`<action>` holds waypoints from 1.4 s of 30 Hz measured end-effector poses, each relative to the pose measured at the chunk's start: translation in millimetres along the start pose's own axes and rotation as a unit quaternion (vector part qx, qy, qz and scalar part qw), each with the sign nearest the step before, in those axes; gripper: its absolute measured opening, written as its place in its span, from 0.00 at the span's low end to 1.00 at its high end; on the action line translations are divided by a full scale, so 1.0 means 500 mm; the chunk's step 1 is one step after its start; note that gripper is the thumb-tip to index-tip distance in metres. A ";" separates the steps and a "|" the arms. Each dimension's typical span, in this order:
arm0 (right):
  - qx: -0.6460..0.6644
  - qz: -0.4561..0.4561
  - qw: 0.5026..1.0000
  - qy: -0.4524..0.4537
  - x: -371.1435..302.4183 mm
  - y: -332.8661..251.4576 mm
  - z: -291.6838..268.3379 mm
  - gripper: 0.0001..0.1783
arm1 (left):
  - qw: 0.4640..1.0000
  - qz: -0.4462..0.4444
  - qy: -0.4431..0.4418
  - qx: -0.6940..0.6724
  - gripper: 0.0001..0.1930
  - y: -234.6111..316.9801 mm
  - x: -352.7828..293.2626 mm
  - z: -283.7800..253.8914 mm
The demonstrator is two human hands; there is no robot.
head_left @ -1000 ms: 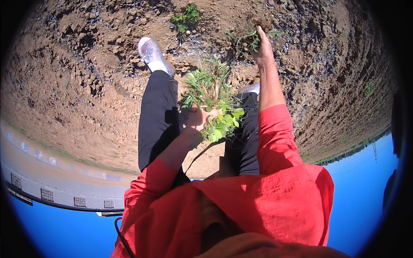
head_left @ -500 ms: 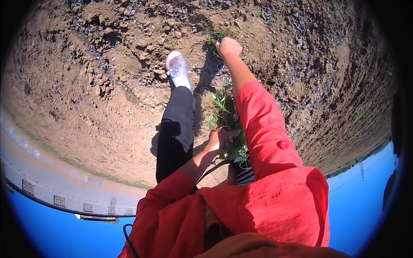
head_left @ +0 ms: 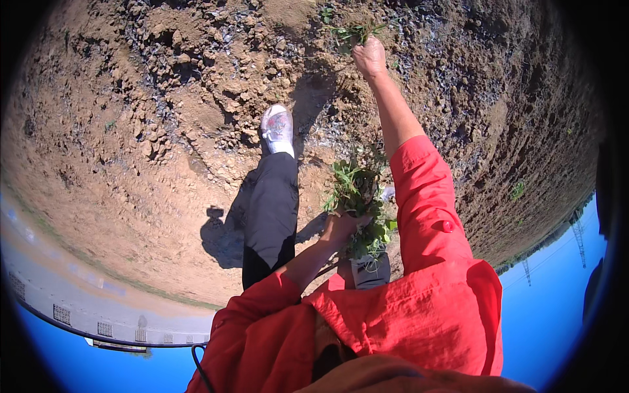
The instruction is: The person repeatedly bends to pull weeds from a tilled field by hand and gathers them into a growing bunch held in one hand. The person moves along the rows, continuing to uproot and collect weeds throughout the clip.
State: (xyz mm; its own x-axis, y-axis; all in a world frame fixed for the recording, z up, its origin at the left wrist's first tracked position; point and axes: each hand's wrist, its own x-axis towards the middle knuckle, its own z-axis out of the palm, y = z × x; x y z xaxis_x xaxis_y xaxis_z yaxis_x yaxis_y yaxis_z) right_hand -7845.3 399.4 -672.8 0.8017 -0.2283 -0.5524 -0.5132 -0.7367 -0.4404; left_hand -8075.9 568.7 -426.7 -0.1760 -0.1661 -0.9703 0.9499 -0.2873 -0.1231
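My left hand (head_left: 343, 227) is closed round a bunch of green leafy weeds (head_left: 354, 187), held low in front of my body. Leaves and stems stick out above and below the fist. My right arm stretches far forward, and my right hand (head_left: 370, 57) is closed on a small tuft of weeds (head_left: 356, 33) at ground level. Its fingers are mostly turned away from view, and I cannot tell whether the tuft's roots are still in the soil.
Dry, clumpy brown soil (head_left: 190, 118) with pale scraps spreads all around. My left shoe (head_left: 277, 124) is planted on it, left of the weeds. Small green plants (head_left: 517, 190) grow at the right. A paved strip (head_left: 82, 295) runs along the lower left.
My right hand has reached farther forward and slightly right, with weeds in its grip. My left hand with its bunch has shifted right and a little lower. The view has moved forward.
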 end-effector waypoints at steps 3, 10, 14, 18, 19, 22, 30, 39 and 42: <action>-0.092 -0.065 0.985 0.129 0.059 -0.149 -0.035 0.08 | 1.000 0.011 0.024 -0.010 0.25 0.062 -0.037 -0.026; -0.224 0.011 0.973 -0.047 0.127 -0.197 0.003 0.07 | 0.987 0.098 0.045 0.119 0.24 0.088 0.007 -0.028; -0.059 -0.069 0.995 -0.042 0.123 -0.173 -0.081 0.12 | 0.937 0.109 -0.091 -0.320 0.16 0.133 0.030 -0.091; 0.010 -0.096 0.981 -0.166 0.005 -0.245 -0.223 0.15 | 0.876 0.139 -0.017 -0.462 0.11 0.259 0.032 -0.080; 0.014 -0.082 0.966 -0.246 -0.035 -0.294 -0.279 0.18 | 0.874 0.154 -0.013 -0.461 0.12 0.307 0.014 -0.086; -0.115 -0.130 0.943 -0.285 -0.152 -0.284 -0.336 0.15 | 0.851 0.187 -0.024 -0.490 0.18 0.391 -0.012 -0.074; -0.238 -0.216 0.916 -0.241 -0.147 -0.296 -0.531 0.16 | 0.858 0.192 -0.126 -0.459 0.18 0.517 -0.038 0.047; 0.232 -0.161 0.914 -0.292 -0.038 -0.217 -0.882 0.24 | 0.907 0.233 -0.036 -0.349 0.15 0.830 -0.299 0.220; 0.292 -0.007 0.929 -0.228 0.116 -0.172 -0.911 0.18 | 0.943 0.228 0.032 -0.240 0.15 0.919 -0.289 0.230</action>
State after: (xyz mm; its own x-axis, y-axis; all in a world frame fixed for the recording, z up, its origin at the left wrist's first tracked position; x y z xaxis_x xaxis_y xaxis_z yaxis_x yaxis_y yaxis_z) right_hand -7615.2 159.9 -344.5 0.6646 0.1707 -0.7275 -0.6891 -0.2366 -0.6850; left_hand -7643.8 352.4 -319.2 0.2799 -0.1081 -0.9539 0.9334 0.2629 0.2441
